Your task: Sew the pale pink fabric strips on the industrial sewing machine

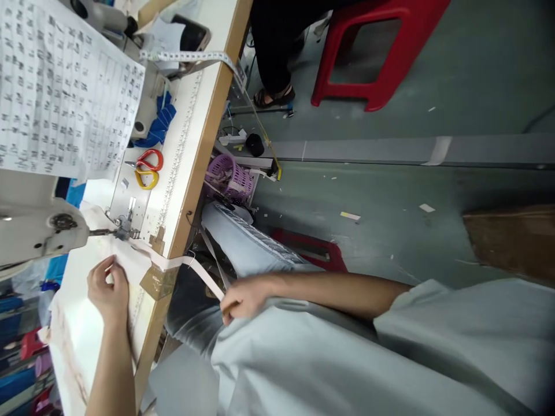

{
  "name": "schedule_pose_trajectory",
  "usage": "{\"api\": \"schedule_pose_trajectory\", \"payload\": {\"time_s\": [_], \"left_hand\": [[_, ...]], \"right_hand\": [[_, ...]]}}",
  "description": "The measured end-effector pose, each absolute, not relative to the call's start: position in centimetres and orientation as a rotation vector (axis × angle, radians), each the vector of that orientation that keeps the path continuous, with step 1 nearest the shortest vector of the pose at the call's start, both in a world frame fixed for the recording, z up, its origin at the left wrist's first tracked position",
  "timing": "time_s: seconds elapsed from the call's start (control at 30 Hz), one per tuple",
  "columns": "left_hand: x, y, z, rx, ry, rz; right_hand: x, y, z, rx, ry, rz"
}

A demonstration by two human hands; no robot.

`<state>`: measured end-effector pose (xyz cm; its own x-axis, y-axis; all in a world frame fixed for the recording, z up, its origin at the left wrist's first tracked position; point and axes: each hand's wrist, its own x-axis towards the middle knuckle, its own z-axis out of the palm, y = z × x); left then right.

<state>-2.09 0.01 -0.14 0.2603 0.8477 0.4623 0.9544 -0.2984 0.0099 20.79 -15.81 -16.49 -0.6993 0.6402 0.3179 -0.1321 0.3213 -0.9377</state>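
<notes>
A person in a light grey top sits at a worktable (198,167) with a white sewing machine (34,225), seen from the head with the scene lying on its side. A narrow pale strip (203,274) runs from beside the machine's presser foot (124,228), over the table's wooden edge, and down to the lap. The right hand (245,297) is closed around the strip's lower part, resting by the grey top. The left hand (108,286) is on the tabletop, fingers curled, fingertips at a piece of pale cloth (136,263) near the needle — whether they pinch it or only press on it, I cannot tell. Brown tape (158,281) is stuck along the table edge, just beside the strip. Farther along the table lie scissors with red and yellow handles (145,169), a crumpled blue cloth (160,124) and a dark phone (194,36). A tape measure (186,56) drapes over the edge, and a sheet of handwriting (65,86) hangs above the machine. Below are a purple basket (240,182) and — farther off — another person's sandalled foot (274,98) near a red stool (373,92).
</notes>
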Motion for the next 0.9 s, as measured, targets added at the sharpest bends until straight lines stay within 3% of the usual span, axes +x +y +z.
{"api": "schedule_pose_trajectory", "payload": {"time_s": [0.17,0.33,0.47,0.67,0.77,0.9], "left_hand": [[-0.3,-2.8,-0.1,-2.22,-1.736,-0.738],[0.6,-13.0,-1.0,-2.161,-1.723,-1.192],[1.5,-19.5,-5.3,-2.713,-1.91,-0.937],[3.7,-18.8,-12.0,-3.114,-2.109,-0.509],[1.2,-19.8,-11.6,-3.1,-2.005,-0.492],[-4.6,-25.3,-7.7,-2.855,-2.344,-0.659]], "right_hand": [[20.9,-17.9,-13.9,-0.382,-1.794,1.551],[21.5,-17.9,-11.4,-0.475,-1.559,1.403],[21.3,-17.5,-10.2,-0.448,-1.464,1.367],[20.6,-15.9,-10.2,-0.543,-1.473,1.535],[21.3,-14.8,-11.1,-0.686,-1.495,1.572],[23.1,-13.2,-13.7,-0.963,-1.507,1.546]]}}
